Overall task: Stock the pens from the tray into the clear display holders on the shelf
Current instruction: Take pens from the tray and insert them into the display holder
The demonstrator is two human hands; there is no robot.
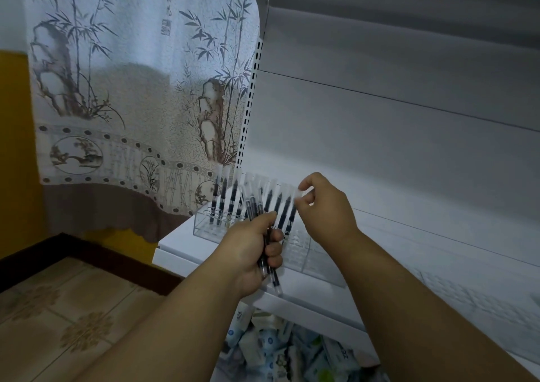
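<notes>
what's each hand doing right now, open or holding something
Left hand: closed around a fanned bunch of pens.
Right hand: thumb and fingers pinching the cap end of one pen in that bunch.

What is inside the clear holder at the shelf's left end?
A few pens stand upright in the holder at its left. The left hand and its pen bundle hide its right part.

Bamboo-print curtain point(131, 89), yellow wall point(14, 147), patterned tile floor point(73, 317), dim light

left hand point(257, 247) gripping pens point(270, 203), right hand point(324, 203) pinching one
</notes>
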